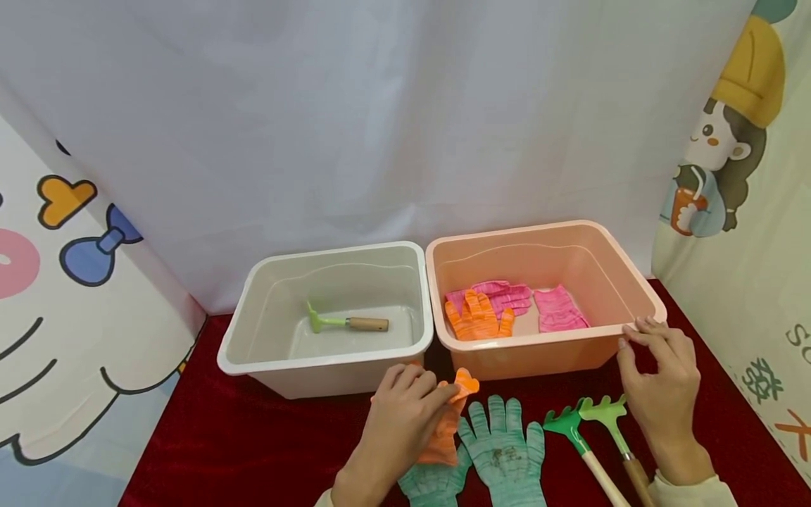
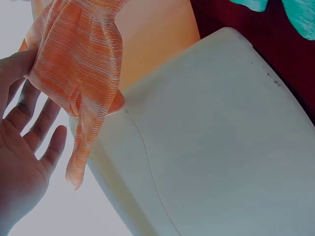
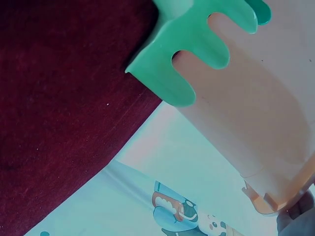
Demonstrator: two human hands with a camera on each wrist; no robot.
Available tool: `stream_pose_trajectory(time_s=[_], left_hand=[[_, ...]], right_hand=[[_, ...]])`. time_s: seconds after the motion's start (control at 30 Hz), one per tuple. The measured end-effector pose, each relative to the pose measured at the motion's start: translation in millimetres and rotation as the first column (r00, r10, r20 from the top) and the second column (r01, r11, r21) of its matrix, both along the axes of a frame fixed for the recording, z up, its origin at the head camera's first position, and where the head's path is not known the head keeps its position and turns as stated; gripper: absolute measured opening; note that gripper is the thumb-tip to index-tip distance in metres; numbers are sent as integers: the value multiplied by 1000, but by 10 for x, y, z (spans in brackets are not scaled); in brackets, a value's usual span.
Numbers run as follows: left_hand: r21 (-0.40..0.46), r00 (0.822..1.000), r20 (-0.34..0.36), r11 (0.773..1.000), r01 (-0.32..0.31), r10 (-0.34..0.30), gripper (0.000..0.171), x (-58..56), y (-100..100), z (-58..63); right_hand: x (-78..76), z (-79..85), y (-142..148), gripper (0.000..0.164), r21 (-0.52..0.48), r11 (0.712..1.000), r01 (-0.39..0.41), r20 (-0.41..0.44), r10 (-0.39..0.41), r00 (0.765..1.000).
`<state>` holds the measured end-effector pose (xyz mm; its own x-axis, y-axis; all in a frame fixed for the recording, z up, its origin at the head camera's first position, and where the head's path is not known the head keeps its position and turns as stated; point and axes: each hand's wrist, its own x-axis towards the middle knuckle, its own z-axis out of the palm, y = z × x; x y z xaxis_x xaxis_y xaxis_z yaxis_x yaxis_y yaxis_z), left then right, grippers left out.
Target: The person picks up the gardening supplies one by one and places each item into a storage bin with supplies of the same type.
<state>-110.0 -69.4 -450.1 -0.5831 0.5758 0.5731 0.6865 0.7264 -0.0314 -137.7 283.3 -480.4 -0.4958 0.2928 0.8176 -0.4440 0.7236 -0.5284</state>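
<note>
My left hand (image 1: 400, 415) pinches an orange knitted glove (image 1: 443, 435) in front of the two tubs. In the left wrist view the glove (image 2: 81, 59) hangs down from the thumb and fingers. Below it lie two teal gloves (image 1: 507, 458), one with a dark smudge. My right hand (image 1: 664, 380) grips the front right corner of the peach tub (image 1: 538, 341), fingertips over the rim and thumb against the outside. Inside that tub are an orange glove (image 1: 475, 320), a pink glove (image 1: 507, 296) and another pink piece of glove (image 1: 560, 310).
A grey tub (image 1: 329, 359) stands left of the peach one, holding a small light-green rake (image 1: 355, 323) with a wooden handle. Two more hand rakes, one dark green (image 1: 567, 422) and one light green (image 1: 608, 415), lie on the red cloth (image 1: 253, 443) beside the right hand.
</note>
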Motion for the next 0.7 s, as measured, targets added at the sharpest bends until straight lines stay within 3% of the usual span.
stream_pose_trajectory(time_s=[0.4, 0.7], left_hand=[[32, 999, -31, 999, 37, -36, 24, -42, 122, 129], [29, 998, -38, 998, 51, -50, 21, -39, 198, 147]], right_hand=[[13, 39, -20, 20, -9, 1000, -1, -13, 1, 1000], [22, 76, -57, 19, -12, 1000, -4, -32, 3, 999]])
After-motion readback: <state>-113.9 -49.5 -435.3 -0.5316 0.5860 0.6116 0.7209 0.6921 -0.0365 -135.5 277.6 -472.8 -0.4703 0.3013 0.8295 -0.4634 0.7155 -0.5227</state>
